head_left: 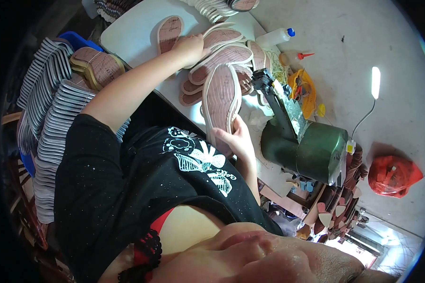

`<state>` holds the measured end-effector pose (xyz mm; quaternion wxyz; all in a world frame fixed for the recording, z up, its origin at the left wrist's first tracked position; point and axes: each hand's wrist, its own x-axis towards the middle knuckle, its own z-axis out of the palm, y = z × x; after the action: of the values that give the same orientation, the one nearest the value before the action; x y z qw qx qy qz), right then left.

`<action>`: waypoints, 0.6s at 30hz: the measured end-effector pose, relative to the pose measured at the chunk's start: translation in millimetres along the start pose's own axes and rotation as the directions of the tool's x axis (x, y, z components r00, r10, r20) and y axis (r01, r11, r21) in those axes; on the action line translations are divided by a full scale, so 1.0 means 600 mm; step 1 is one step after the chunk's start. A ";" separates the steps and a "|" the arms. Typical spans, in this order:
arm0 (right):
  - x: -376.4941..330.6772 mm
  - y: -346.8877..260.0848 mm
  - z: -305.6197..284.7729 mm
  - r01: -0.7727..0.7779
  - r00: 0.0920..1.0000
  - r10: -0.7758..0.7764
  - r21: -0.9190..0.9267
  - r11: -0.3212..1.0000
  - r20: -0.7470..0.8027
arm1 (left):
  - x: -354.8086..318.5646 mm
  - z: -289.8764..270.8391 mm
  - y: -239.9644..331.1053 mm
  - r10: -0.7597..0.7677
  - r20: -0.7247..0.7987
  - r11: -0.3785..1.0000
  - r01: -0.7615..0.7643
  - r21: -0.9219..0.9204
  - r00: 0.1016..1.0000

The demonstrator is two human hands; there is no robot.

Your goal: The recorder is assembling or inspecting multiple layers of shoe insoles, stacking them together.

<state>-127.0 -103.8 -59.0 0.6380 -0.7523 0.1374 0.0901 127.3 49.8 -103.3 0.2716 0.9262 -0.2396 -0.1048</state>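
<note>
Resting in the grasp of the right hand (240, 139), a white-edged sole (221, 89) is held beside the green machine (320, 150). The sole pile (218, 60) on the worktop (134, 34) is touched by the left hand (189, 50) — its grip cannot be told. The held sole is already edged; what is left isn't shown.

1. Wall (344, 42): pale, a few dark marks, fills much of the right side of view.
2. Table (134, 28): white top, rounded corner at upper left.
3. Lamp (375, 82): slim, lit bright white, on thin bent neck (365, 118).
4. Bright opening (356, 252), lower right; window or doorway, can't tell.
5. Wooden bar (11, 118), far left, dim; furniture kind unclear.
</note>
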 end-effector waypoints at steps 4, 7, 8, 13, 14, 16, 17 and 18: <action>0.070 -0.040 0.040 0.054 0.995 -0.034 0.214 0.975 -0.095 | -0.015 0.022 -0.024 0.039 -0.047 0.998 -0.036 0.049 0.998; 0.133 -0.058 0.058 0.094 0.986 -0.048 0.299 0.949 -0.158 | -0.039 0.002 -0.003 -0.086 0.001 0.992 0.085 0.088 0.996; 0.150 -0.061 0.064 0.100 0.987 -0.057 0.299 0.949 -0.149 | -0.035 -0.006 -0.018 -0.091 -0.010 0.992 0.092 0.091 0.996; 0.224 -0.092 0.080 0.182 0.952 -0.235 -0.252 0.950 -0.198 | -0.042 -0.028 -0.059 -0.086 0.076 0.995 0.089 -0.037 0.993; 0.231 -0.106 0.083 0.139 0.944 -0.281 -0.562 0.815 -0.174 | -0.047 -0.028 -0.062 -0.115 0.089 0.991 0.121 -0.062 0.989; 0.265 -0.095 0.101 0.145 0.940 -0.313 -0.669 0.729 -0.136 | -0.041 -0.017 -0.080 -0.146 0.209 0.954 0.194 -0.229 0.967; 0.274 -0.094 0.121 0.157 0.923 -0.359 -0.716 0.680 -0.139 | -0.038 -0.017 -0.089 -0.159 0.323 0.882 0.281 -0.377 0.933; 0.281 -0.093 0.139 0.164 0.904 -0.404 -0.760 0.628 -0.139 | -0.039 -0.016 -0.099 -0.161 0.322 0.884 0.281 -0.375 0.933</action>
<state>53.6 -29.2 -73.6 0.2603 -0.9603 0.0617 -0.0793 133.4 109.5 -127.0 0.4111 0.8442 -0.1398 -0.3143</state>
